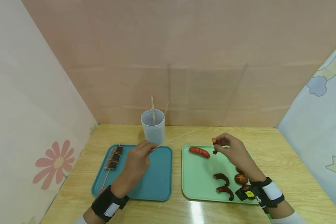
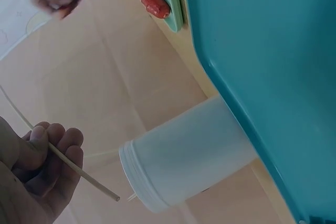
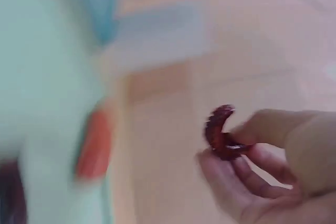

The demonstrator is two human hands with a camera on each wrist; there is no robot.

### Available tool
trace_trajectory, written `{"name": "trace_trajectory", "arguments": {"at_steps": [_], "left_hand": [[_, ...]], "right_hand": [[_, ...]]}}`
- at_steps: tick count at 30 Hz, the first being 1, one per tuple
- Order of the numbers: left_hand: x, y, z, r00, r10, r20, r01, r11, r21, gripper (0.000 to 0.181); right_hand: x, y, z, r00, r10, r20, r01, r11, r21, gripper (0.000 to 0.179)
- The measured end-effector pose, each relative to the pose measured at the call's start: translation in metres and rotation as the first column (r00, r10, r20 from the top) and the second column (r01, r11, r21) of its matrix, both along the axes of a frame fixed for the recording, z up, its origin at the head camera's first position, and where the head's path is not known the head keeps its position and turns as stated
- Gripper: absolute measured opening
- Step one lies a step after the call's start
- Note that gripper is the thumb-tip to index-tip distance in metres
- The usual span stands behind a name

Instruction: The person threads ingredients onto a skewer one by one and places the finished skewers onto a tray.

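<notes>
My left hand (image 1: 138, 157) pinches a thin wooden skewer (image 1: 182, 136) above the blue tray (image 1: 156, 194); in the left wrist view the skewer lies between thumb and fingers. Over the back of the green tray (image 1: 196, 189), my right hand (image 1: 233, 149) pinches a curled dark-red octopus tentacle piece (image 3: 218, 135). The skewer's far tip points toward this piece, and the two are apart. Two more tentacle pieces (image 1: 221, 178) lie on the green tray, with a scored red sausage (image 1: 199, 152) at its back left. Mushroom caps (image 1: 241, 179) sit partly hidden below my right wrist.
A translucent plastic cup (image 1: 154, 132) holding a few skewers stands behind the blue tray. At that tray's left lies a skewer threaded with dark, pale-edged food pieces (image 1: 114, 157). A beige wall rises at the table's back edge.
</notes>
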State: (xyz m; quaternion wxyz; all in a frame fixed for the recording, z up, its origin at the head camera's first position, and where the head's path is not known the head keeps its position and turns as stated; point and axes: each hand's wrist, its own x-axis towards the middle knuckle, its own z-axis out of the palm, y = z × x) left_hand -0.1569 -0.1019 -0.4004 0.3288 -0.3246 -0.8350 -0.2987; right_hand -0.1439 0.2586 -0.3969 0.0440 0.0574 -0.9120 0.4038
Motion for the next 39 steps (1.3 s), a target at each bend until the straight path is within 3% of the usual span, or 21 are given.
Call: {"name": "trace_trajectory", "arguments": {"at_steps": [2, 3, 5, 8, 11, 17, 22, 33, 39], "left_hand": [[0.0, 0.002, 0.0, 1.0, -0.014, -0.012, 0.014, 1.0, -0.008, 0.021], [0.0, 0.003, 0.0, 1.0, -0.018, -0.018, 0.018, 1.0, -0.013, 0.021], [0.001, 0.005, -0.001, 1.0, -0.019, -0.025, 0.018, 1.0, -0.026, 0.02], [0.001, 0.007, -0.003, 1.0, -0.002, -0.024, 0.001, 0.999, -0.048, 0.02], [0.001, 0.009, -0.004, 1.0, 0.019, -0.019, -0.02, 0.998, -0.066, 0.021], [0.002, 0.01, -0.004, 0.999, 0.032, -0.019, -0.033, 0.997, -0.071, 0.022], [0.002, 0.011, -0.004, 0.999, 0.049, -0.024, -0.051, 0.996, -0.074, 0.023], [0.007, 0.013, -0.003, 0.998, 0.036, -0.043, -0.039, 0.997, -0.062, 0.023], [0.009, 0.019, 0.001, 0.997, 0.022, -0.074, -0.026, 0.999, -0.047, 0.023]], "right_hand": [[0.001, -0.004, 0.014, 0.998, 0.01, 0.06, 0.005, 0.97, -0.243, 0.028], [0.001, -0.007, 0.019, 0.996, 0.03, 0.081, 0.001, 0.934, -0.357, 0.031], [0.004, -0.013, 0.028, 0.991, 0.084, 0.103, -0.013, 0.832, -0.555, 0.034], [0.008, -0.024, 0.038, 0.985, 0.156, 0.076, -0.06, 0.717, -0.695, 0.035], [0.011, -0.033, 0.044, 0.978, 0.204, 0.043, -0.107, 0.667, -0.738, 0.032], [0.012, -0.045, 0.047, 0.974, 0.224, -0.005, -0.155, 0.66, -0.735, 0.026], [0.013, -0.047, 0.046, 0.981, 0.196, -0.009, -0.14, 0.665, -0.733, 0.026], [0.017, -0.054, 0.05, 0.997, 0.06, 0.059, -0.005, 0.741, -0.672, 0.028], [0.017, -0.06, 0.047, 0.994, 0.049, 0.101, 0.038, 0.703, -0.71, 0.022]]}}
